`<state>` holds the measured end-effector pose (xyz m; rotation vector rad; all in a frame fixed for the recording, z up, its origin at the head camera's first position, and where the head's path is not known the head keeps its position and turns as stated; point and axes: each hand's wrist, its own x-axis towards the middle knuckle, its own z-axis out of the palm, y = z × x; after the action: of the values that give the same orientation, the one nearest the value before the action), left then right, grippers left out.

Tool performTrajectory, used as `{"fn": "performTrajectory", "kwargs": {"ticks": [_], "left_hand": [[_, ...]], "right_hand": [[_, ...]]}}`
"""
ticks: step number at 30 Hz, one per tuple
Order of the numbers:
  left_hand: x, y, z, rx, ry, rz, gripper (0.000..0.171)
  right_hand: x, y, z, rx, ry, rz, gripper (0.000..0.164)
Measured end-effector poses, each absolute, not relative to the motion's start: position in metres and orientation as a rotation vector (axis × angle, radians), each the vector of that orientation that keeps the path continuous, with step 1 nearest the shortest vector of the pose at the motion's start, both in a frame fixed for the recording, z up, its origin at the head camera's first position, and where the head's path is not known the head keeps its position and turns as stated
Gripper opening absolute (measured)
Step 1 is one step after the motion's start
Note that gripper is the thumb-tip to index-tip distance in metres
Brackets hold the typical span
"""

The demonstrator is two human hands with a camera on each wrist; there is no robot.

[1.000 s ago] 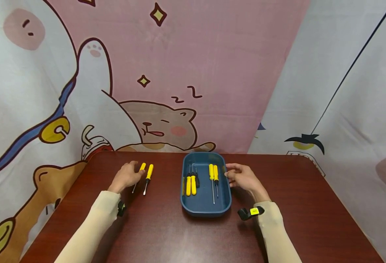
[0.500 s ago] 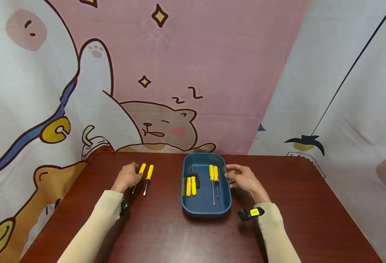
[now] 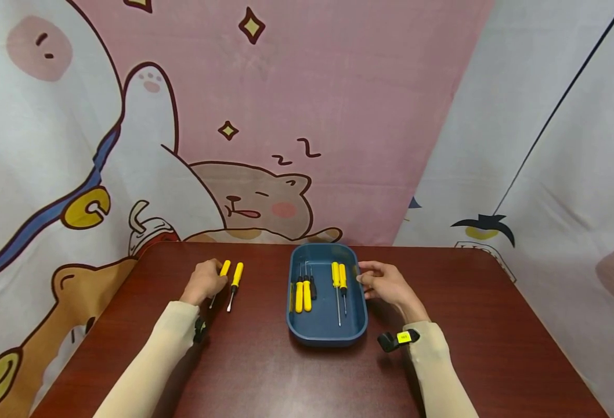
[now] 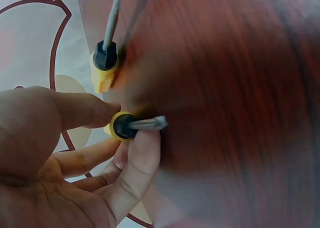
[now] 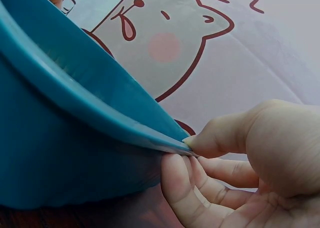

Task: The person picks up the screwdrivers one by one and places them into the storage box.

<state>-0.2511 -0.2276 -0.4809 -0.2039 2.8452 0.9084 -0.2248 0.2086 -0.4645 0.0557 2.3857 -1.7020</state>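
My left hand (image 3: 204,282) pinches a yellow-handled screwdriver (image 4: 121,126) between thumb and fingers, as the left wrist view shows; its short metal tip points away from the palm. A second yellow screwdriver (image 3: 236,283) with a black collar lies on the table just right of that hand. My right hand (image 3: 387,287) grips the right rim of a blue tray (image 3: 325,335), thumb on top and fingers curled beneath, seen close in the right wrist view. Inside the tray lie several screwdrivers: yellow ones (image 3: 307,296) on its left, a small black one (image 3: 313,287) beside them, two yellow ones (image 3: 343,278) on its right.
The dark red-brown table (image 3: 265,383) carries everything. Behind its far edge hangs a cloth (image 3: 359,116) printed with cartoon animals. A strapped device (image 3: 398,340) sits on the right wrist.
My left hand has shifted slightly right, its fingers closing on the left-hand screwdriver on the table. The right hand and the tray stay in place.
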Motion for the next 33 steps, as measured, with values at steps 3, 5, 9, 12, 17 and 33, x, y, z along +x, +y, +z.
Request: {"fn": "performTrajectory", "kwargs": {"ticks": [3,5,9,12,17,33], "left_hand": [[-0.2515,-0.2267,-0.4805,-0.204,2.85,0.901,0.05],[-0.2515,-0.2262,-0.4798,-0.202,2.856,0.893,0.049],[-0.2518,-0.2259,-0.4796,-0.215,2.851,0.895,0.05],[-0.2515,-0.226,-0.4798,-0.222,2.846,0.907,0.05],[-0.2505,-0.2265,-0.4796,-0.224,2.839,0.928,0.05],[-0.2492,-0.2278,-0.4725,-0.301,2.787,0.997,0.055]], "right_hand": [[-0.225,0.2084,-0.465,0.054,2.387,-1.702,0.05],[-0.2249,0.2084,-0.4652,0.052,2.388,-1.702,0.05],[-0.2247,0.2083,-0.4656,0.048,2.389,-1.702,0.05],[-0.2248,0.2084,-0.4659,0.046,2.388,-1.702,0.05],[-0.225,0.2082,-0.4656,0.053,2.386,-1.704,0.05],[-0.2242,0.2087,-0.4654,0.037,2.385,-1.699,0.051]]}}
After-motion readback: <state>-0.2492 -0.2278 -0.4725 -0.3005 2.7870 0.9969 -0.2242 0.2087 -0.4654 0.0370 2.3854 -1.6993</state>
